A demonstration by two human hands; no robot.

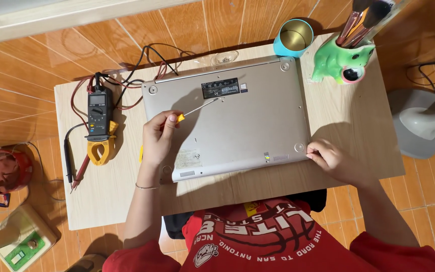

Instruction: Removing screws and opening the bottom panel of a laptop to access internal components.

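Observation:
A silver laptop [247,126] lies bottom side up on a small wooden table [348,116], with a black label near its far edge. My left hand [158,135] grips a thin screwdriver [197,108] with a yellow handle. The shaft slants up to the right and its tip rests on the laptop's base just below the label. My right hand [330,157] rests on the laptop's near right corner, fingers bent and pressing on the edge, with nothing in it.
A black and yellow clamp meter [99,123] with red and black leads lies at the table's left. A teal cup [294,38] and a green frog-shaped holder [341,61] with brushes stand at the far right. A grey fan base [419,123] sits on the tiled floor, right.

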